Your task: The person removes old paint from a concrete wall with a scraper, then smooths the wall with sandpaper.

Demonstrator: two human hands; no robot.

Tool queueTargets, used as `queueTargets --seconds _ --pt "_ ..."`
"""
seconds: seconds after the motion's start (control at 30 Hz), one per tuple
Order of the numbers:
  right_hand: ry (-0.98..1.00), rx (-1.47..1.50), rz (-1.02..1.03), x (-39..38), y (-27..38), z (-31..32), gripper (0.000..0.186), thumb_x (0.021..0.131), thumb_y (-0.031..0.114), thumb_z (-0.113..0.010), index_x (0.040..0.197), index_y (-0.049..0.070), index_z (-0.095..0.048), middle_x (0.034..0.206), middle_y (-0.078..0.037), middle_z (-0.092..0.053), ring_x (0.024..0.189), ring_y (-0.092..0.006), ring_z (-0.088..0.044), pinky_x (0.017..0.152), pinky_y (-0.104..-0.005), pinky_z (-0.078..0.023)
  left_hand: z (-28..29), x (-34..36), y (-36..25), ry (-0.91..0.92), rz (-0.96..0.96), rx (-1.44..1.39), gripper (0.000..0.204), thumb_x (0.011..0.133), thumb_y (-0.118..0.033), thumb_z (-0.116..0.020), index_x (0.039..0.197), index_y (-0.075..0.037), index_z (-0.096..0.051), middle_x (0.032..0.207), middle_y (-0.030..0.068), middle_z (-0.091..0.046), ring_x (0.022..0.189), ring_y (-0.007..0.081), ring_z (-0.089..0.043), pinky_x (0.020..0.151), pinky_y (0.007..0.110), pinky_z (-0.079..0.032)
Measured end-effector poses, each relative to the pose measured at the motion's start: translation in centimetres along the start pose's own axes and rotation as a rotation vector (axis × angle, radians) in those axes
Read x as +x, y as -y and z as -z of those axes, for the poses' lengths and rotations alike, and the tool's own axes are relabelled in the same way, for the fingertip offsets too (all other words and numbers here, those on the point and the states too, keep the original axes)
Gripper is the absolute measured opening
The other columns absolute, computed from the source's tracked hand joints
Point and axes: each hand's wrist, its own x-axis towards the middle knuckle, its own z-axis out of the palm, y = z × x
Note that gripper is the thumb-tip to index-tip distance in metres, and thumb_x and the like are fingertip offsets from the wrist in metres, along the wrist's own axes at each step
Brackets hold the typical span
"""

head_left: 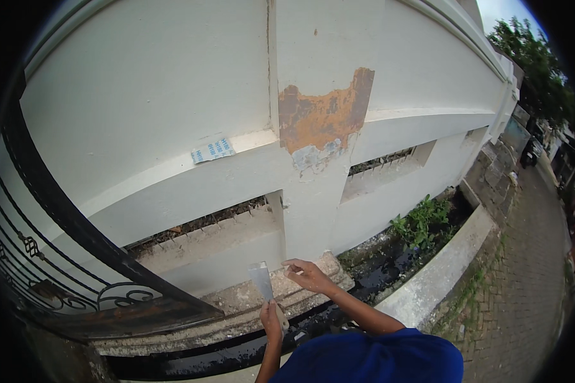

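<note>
My left hand (271, 322) grips a putty knife (261, 279) with a wide metal blade pointing upward and a pale handle. My right hand (306, 276) is open just right of the blade, fingers loosely bent and apart, with nothing visible in them. Above both hands, the white wall (313, 223) has a peeled patch (326, 112) of orange and grey with flaking pale edges. A blue-and-white printed sheet (212, 150) lies on the ledge to the left of the patch.
A black iron gate (57, 223) stands at the left. Below the wall runs a drain (380, 281) with dark water and green plants (425, 223), edged by a concrete curb (447, 268). A paved lane (521, 268) curves along the right, with a parked motorbike (530, 153) and trees farther off.
</note>
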Motion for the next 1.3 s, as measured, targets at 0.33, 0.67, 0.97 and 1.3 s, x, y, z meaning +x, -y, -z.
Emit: queueTargets --seconds 0.33,0.67,0.97,1.3 --pt "-0.026 0.239 -0.204 -12.6 -5.3 2.1 0.058 0.082 0.008 -0.059 0.132 0.002 -0.031 0.099 -0.008 -0.053 0.086 -0.0137 -0.055 0.075 -0.0272 -0.046 -9.6 2.0 3.4 0.534 -0.041 0.205 0.040 0.093 -0.020 -0.043 0.127 0.001 -0.041 0.110 0.0124 -0.054 0.096 0.0180 -0.050 0.085 0.029 -0.038" --pt "-0.682 0.092 -0.283 -10.1 -4.0 10.2 0.021 0.085 0.011 -0.055 0.102 0.001 -0.048 0.074 -0.004 -0.053 0.061 -0.0076 -0.049 0.052 -0.0233 -0.039 -21.2 12.7 -19.1 0.356 -1.133 1.033 0.072 0.084 -0.036 -0.056 0.138 0.000 -0.024 0.143 0.0258 -0.021 0.130 0.0397 -0.026 0.106 0.050 -0.021" --pt "-0.315 0.172 0.342 6.1 7.8 12.8 0.034 0.081 0.005 -0.056 0.112 0.002 -0.041 0.096 -0.015 -0.056 0.083 -0.0171 -0.055 0.068 -0.0292 -0.044 -23.5 11.3 -21.4 0.593 -0.331 0.205 0.046 0.096 -0.031 -0.037 0.107 0.010 -0.054 0.104 0.0182 -0.062 0.087 0.0216 -0.060 0.080 0.033 -0.048" --pt "-1.191 -0.851 0.733 24.8 11.2 28.0 0.078 0.087 0.051 -0.044 0.140 0.000 -0.018 0.143 -0.027 -0.012 0.134 -0.0436 -0.005 0.105 -0.0585 -0.006 -9.3 6.2 -12.2 -0.158 -0.334 0.076 0.033 0.095 -0.025 -0.039 0.078 0.002 -0.047 0.057 0.0052 -0.043 0.051 0.0168 -0.046 0.053 0.034 -0.046"
